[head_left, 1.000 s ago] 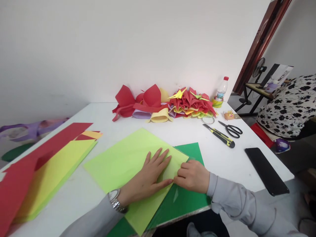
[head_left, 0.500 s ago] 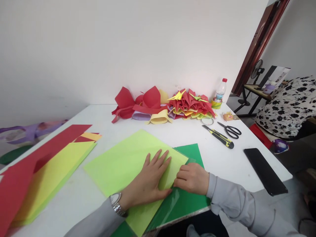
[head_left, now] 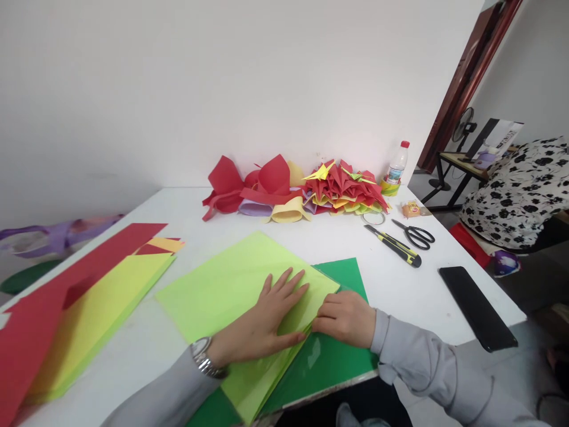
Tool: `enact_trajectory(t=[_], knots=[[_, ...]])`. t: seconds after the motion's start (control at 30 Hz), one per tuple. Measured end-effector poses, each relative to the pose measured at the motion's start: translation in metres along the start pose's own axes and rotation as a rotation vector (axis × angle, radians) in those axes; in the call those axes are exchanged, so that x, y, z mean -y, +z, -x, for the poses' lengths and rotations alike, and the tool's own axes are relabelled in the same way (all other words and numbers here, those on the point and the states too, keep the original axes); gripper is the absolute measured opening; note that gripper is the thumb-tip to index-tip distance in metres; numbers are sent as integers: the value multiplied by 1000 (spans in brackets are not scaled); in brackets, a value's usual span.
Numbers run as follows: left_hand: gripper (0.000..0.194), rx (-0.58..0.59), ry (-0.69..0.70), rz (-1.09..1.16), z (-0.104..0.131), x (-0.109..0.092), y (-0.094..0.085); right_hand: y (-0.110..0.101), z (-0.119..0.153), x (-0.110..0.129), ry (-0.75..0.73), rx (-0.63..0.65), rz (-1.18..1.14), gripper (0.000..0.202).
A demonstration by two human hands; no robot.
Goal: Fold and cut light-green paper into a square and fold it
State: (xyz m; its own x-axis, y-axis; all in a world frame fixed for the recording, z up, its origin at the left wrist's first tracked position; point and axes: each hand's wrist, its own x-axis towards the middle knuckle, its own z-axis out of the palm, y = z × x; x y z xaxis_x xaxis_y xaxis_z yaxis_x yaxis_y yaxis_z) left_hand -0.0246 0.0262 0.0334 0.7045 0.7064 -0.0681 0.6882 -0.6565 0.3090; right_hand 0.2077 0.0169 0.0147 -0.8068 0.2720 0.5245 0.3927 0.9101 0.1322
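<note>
My left hand (head_left: 264,323), with a silver watch at the wrist, lies flat with spread fingers on light green paper (head_left: 222,267). The fingers of my right hand (head_left: 344,318) are closed on the right edge of the light green paper, where layered edges show. Beneath lies a dark green sheet (head_left: 342,356) with a clear plastic film over part of it. To the left are yellow-green sheets (head_left: 106,308) and red paper (head_left: 35,350).
Folded paper pieces (head_left: 342,190) line the wall, beside a bottle (head_left: 397,163) standing in tape. A cutter (head_left: 395,246), scissors (head_left: 415,234) and a black phone-like object (head_left: 478,308) lie on the right. A person in patterned clothing (head_left: 520,190) is beyond.
The light green paper has shifted slightly right, and its layered edges now show between my hands. My left hand has slid a little; my right hand keeps its closed grip.
</note>
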Motion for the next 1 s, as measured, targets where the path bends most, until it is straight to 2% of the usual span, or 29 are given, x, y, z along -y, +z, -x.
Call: enact_trajectory(t=[0.23, 0.37, 0.6, 1.0], knots=[[83, 51, -15, 30, -2, -2, -4, 3, -1, 1, 24, -42, -17, 21], [84, 30, 6, 16, -1, 0, -2, 5, -1, 0, 35, -90, -41, 28], [89, 12, 1, -37, -3, -1, 3, 0, -4, 4, -2, -54, 32, 20], [96, 95, -52, -136, -6, -15, -5, -3, -8, 15, -36, -76, 99, 20]])
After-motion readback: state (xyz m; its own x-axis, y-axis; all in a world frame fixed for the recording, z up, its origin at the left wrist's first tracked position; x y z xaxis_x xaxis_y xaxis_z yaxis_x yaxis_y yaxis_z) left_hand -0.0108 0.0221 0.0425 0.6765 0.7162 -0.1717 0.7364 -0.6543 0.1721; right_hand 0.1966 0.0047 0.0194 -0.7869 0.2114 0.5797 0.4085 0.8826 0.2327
